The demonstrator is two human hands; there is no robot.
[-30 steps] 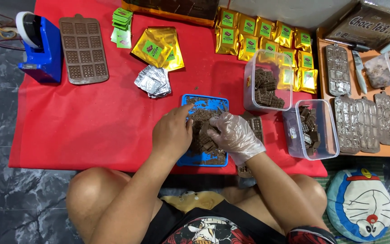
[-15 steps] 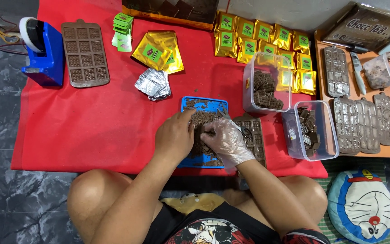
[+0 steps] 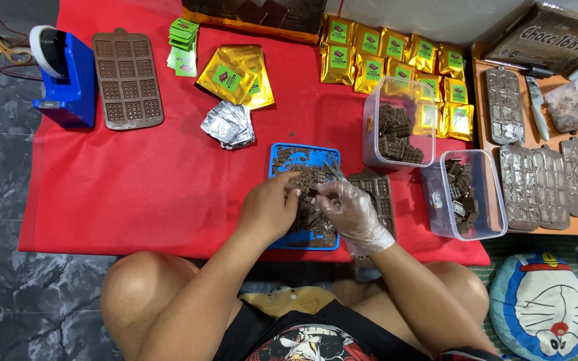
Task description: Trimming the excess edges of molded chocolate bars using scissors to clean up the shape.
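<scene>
A blue tray (image 3: 300, 155) on the red cloth holds several loose brown chocolate pieces (image 3: 308, 178). My bare left hand (image 3: 270, 208) rests over the tray's left half, its fingertips pinching a small chocolate piece (image 3: 307, 193). My right hand (image 3: 350, 212), in a clear glove, meets it from the right. A thin grey blade (image 3: 334, 171) sticks up from its fingers and looks like a small knife. Under my right wrist lies a brown chocolate mould (image 3: 378, 190).
Two clear tubs of chocolate (image 3: 399, 124) (image 3: 466, 194) stand right of the tray. Behind lie gold pouches (image 3: 396, 57), silver foil (image 3: 229, 124), green labels (image 3: 183, 43), another brown mould (image 3: 127, 77) and a blue tape dispenser (image 3: 65, 75). Silver moulds (image 3: 546, 184) fill the orange table on the right.
Both hands have stayed over the blue tray. Their fingertips have drawn together on one chocolate piece near the tray's middle.
</scene>
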